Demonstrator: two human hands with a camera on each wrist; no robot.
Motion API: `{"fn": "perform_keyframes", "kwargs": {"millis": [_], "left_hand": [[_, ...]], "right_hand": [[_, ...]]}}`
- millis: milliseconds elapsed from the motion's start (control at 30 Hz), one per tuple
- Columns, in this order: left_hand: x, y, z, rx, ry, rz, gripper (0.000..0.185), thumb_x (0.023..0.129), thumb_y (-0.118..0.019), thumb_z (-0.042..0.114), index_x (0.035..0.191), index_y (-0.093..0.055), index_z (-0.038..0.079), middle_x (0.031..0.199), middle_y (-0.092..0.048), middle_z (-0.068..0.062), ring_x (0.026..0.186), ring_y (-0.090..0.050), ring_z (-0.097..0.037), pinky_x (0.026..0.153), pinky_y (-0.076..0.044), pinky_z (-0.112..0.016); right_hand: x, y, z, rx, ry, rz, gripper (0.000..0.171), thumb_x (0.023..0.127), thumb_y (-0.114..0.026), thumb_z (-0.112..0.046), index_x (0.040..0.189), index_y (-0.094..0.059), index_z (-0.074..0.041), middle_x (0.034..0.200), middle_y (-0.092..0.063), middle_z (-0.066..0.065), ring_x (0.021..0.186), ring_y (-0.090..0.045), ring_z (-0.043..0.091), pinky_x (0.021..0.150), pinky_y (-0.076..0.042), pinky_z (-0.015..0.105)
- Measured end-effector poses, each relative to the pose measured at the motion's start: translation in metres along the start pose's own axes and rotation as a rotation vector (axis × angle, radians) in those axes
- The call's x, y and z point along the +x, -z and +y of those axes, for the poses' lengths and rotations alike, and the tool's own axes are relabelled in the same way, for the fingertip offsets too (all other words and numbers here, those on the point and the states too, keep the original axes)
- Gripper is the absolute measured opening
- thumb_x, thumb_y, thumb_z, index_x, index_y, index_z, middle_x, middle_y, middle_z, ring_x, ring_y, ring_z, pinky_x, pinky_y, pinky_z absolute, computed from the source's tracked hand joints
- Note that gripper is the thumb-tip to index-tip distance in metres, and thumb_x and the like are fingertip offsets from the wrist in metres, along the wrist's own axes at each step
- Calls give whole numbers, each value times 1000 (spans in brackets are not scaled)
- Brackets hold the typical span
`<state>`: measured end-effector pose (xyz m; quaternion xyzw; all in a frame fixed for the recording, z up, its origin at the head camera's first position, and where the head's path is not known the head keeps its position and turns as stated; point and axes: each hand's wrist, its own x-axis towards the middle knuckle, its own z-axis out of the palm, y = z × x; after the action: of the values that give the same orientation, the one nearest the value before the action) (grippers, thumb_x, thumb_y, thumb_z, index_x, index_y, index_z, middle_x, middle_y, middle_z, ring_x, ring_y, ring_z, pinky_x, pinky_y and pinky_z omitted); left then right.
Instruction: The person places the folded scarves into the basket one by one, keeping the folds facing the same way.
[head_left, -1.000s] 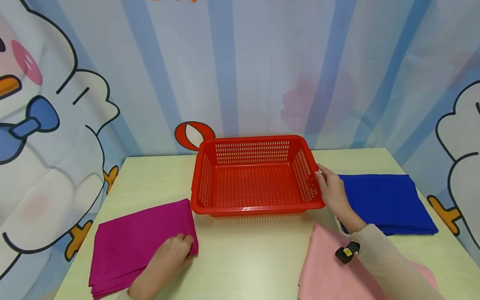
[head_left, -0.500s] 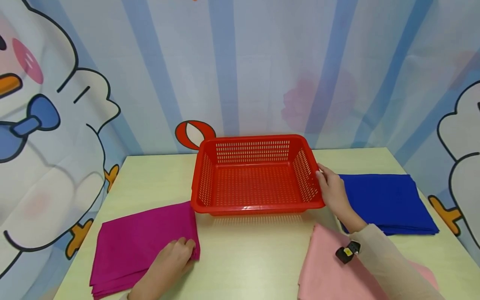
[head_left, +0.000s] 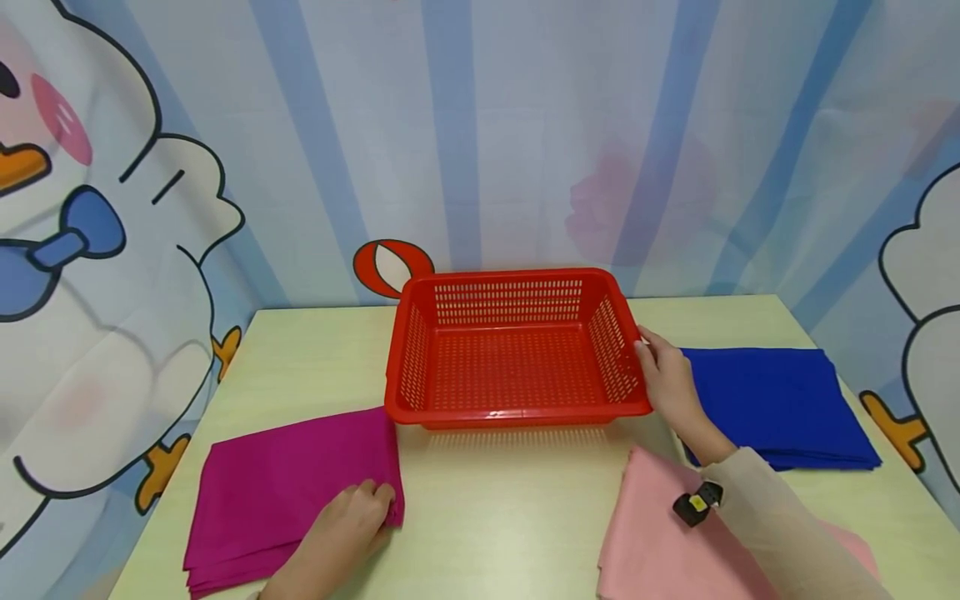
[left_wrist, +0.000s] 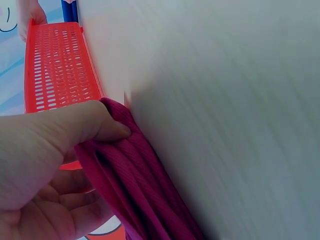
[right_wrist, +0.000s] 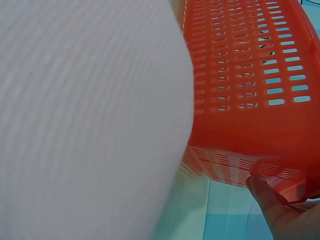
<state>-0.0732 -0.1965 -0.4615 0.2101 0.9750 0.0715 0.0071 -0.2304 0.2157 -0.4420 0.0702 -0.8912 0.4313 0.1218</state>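
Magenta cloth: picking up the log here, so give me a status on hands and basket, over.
Left hand pinches magenta cloth corner. Right hand grips red basket rim. Basket empty. Nothing between cloth and basket.

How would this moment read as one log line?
left hand: pinches magenta cloth corner | right hand: grips red basket rim | basket: empty

Pale wood-look table [head_left: 487, 517]. On it: red basket [head_left: 510, 354] at back centre, w/ right-hand fingers [head_left: 651, 350] on its rim; magenta cloth stack [head_left: 277, 492], corner under left-hand fingers [head_left: 375, 500]; blue cloth stack [head_left: 780, 404] just beyond right-hand fingers; pink cloth [head_left: 660, 542] under right forearm.
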Motion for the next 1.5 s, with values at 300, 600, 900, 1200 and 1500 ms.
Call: {"fn": "perform_keyframes", "kwargs": {"millis": [300, 600, 900, 1200, 1500], "left_hand": [[-4, -1, 5, -7, 7, -47, 25, 75, -86, 5, 88, -65, -1, 70, -54, -7, 60, -53, -18, 57, -55, -32], [-8, -4, 8, -16, -2, -46, 24, 75, -84, 2, 82, -62, 2, 67, -49, -5, 57, -47, -17, 53, -48, -30], [-10, -2, 10, -28, -13, -63, 24, 75, -85, 6, 84, -63, 3, 68, -49, -3, 59, -47, -15, 55, -49, -30], [-17, -4, 15, -5, -78, -4, 23, 74, -85, 7, 84, -64, 3, 69, -50, -3, 60, -47, -14, 54, -48, -28], [-20, -3, 22, -21, -59, -97, 23, 77, -86, 12, 89, -68, 4, 72, -54, -4, 63, -49, -13, 58, -52, -28]], "right_hand": [[-2, -1, 1, -17, -12, 5, 44, 109, -42, -16, 145, -43, 9, 112, -64, 33, 85, -68, 41, 58, -53, 27], [-2, -1, 3, 1, 4, 6, 44, 109, -41, -15, 145, -42, 9, 110, -65, 34, 82, -68, 40, 56, -50, 21], [1, -1, 0, -6, 8, 18, 43, 109, -42, -15, 144, -44, 9, 108, -65, 33, 83, -68, 40, 57, -49, 21], [0, 1, -3, 2, -8, 10, 44, 109, -42, -16, 146, -43, 8, 110, -64, 33, 84, -68, 40, 58, -51, 22], [-2, 0, -2, 14, -6, 9, 44, 109, -42, -16, 146, -43, 7, 106, -65, 33, 80, -68, 40, 55, -49, 19]]}}
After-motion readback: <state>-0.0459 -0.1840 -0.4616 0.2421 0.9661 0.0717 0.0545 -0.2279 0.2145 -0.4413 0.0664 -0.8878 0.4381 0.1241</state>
